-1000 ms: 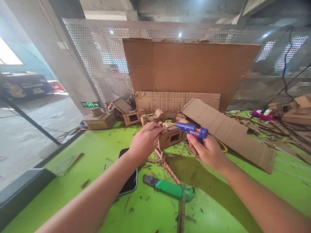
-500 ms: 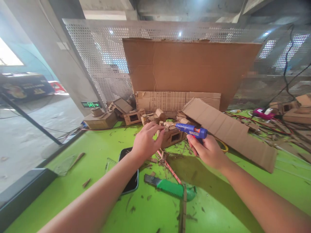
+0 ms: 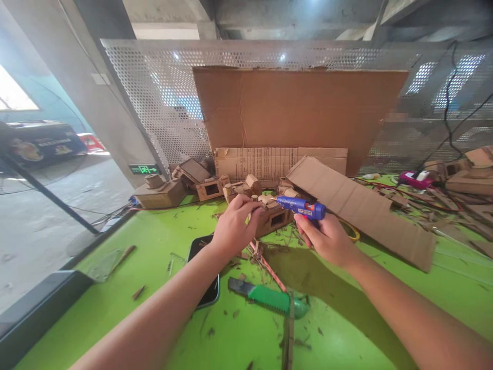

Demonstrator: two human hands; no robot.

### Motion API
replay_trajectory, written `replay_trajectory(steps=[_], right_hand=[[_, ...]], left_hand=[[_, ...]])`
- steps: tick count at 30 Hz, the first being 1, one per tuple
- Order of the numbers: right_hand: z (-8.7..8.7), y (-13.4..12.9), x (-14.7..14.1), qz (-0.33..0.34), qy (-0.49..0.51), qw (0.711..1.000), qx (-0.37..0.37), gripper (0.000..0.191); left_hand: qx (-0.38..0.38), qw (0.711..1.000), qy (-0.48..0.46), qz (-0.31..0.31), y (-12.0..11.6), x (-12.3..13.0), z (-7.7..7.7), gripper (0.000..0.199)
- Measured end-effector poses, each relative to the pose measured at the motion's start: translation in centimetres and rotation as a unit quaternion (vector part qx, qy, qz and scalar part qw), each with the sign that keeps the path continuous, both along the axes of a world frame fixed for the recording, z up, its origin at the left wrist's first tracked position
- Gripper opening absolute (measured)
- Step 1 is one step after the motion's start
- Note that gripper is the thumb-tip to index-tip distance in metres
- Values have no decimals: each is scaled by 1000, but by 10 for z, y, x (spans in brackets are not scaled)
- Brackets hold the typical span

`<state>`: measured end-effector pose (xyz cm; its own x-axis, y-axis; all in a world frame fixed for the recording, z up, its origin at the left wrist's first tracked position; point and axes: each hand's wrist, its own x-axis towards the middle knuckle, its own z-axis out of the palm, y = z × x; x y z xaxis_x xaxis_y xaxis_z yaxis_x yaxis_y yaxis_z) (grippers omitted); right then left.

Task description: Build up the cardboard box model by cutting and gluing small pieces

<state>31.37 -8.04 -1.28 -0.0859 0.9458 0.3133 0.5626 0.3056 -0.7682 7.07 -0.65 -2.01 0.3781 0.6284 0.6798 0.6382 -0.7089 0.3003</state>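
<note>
My right hand [image 3: 327, 236] is wrapped round a blue hot glue gun [image 3: 298, 205], its nozzle pointing left. The nozzle tip is close to the fingertips of my left hand [image 3: 235, 226], above a small cardboard model [image 3: 275, 221] with a dark square opening. My left thumb and forefinger are pinched together at the model's top left; whatever is between them is too small to make out. Beneath my left forearm lies a phone [image 3: 210, 295], partly covered. A green utility knife [image 3: 269, 299] rests on the green table in front, with a thin cardboard strip [image 3: 288, 334] across its handle.
Several cardboard pieces and small models [image 3: 210, 189] stand at the back. A large cardboard sheet [image 3: 300, 108] leans against the perforated screen, and a folded panel [image 3: 358, 210] slopes down at right. A red-striped stick [image 3: 273, 272], scraps and cables lie about.
The glue gun and my right hand have shifted very slightly left in view, along with the whole scene. Both hands keep nearly the same pose.
</note>
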Motion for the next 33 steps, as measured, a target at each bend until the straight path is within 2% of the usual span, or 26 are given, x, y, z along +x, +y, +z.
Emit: replay_trajectory(steps=[7, 18, 24, 27, 30, 33], right_hand=[[-1, 0, 0, -3, 0, 1000, 13, 49], [-1, 0, -1, -5, -3, 1000, 7, 52], [-2, 0, 0, -5, 16, 1000, 12, 48], [-2, 0, 0, -12, 34, 999, 6, 46], [-3, 0, 0, -19, 38, 999, 5, 48], [-5, 1, -1, -24, 45, 999, 2, 49]], left_hand=[[-35, 995, -82, -44, -2, 4, 0, 22], [-151, 978, -142, -26, -2, 6, 5, 25], [-144, 967, -210, -27, -8, 4, 0, 17], [-153, 952, -259, -59, -16, -1, -1, 13], [-220, 921, -307, -96, -25, -3, 0, 24], [-303, 905, -279, -107, -35, 1, -1, 14]])
